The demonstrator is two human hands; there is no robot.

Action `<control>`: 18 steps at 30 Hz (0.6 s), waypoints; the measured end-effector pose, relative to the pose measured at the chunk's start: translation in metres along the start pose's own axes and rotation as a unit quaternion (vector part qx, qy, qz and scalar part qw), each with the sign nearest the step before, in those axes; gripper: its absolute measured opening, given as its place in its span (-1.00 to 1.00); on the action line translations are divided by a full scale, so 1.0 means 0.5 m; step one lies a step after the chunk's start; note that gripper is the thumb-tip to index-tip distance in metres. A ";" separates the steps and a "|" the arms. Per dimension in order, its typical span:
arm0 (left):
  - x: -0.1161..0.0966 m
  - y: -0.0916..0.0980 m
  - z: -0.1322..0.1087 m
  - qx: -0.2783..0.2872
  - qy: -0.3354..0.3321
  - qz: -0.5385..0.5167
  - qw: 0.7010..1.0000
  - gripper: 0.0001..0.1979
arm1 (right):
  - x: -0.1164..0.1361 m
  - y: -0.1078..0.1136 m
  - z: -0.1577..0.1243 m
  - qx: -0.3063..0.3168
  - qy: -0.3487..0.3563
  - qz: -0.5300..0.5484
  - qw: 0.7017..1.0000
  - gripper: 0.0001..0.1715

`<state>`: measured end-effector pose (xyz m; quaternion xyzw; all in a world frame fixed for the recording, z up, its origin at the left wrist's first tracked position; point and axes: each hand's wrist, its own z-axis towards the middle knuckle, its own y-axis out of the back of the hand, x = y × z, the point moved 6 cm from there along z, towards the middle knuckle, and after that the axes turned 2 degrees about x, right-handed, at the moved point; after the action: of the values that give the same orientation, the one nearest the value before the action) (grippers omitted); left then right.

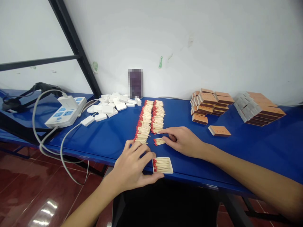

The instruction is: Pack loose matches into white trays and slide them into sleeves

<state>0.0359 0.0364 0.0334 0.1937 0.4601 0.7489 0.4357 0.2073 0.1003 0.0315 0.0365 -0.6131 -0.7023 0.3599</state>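
Hugging the table edge (201,182), left hand (133,167) grasps match tray (163,165); right hand (183,142), fingers relaxed, touches matches (159,141).

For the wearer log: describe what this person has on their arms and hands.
The left hand and right hand are bare: no gloves, rings, watch or bracelet show. The left forearm and right forearm are uncovered too, with no sleeve inside the picture and no markings visible.

A small packing workshop: matchbox stacks (211,102) and loose matches (150,119) cover a blue bench (106,135).
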 end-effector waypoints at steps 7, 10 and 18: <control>0.001 -0.001 0.003 -0.003 -0.003 -0.001 1.000 -0.62 | -0.002 -0.001 -0.001 0.000 -0.003 0.003 1.000 -0.69; 0.002 0.000 0.001 -0.004 -0.001 -0.001 1.000 -0.63 | 0.000 -0.001 -0.001 0.001 0.003 0.001 1.000 -0.70; 0.000 0.001 0.001 -0.003 -0.002 0.002 1.000 -0.63 | -0.002 -0.001 -0.002 -0.004 0.004 0.008 1.000 -0.70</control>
<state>0.0358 0.0366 0.0342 0.1948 0.4562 0.7508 0.4362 0.2083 0.1000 0.0306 0.0332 -0.6086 -0.7022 0.3680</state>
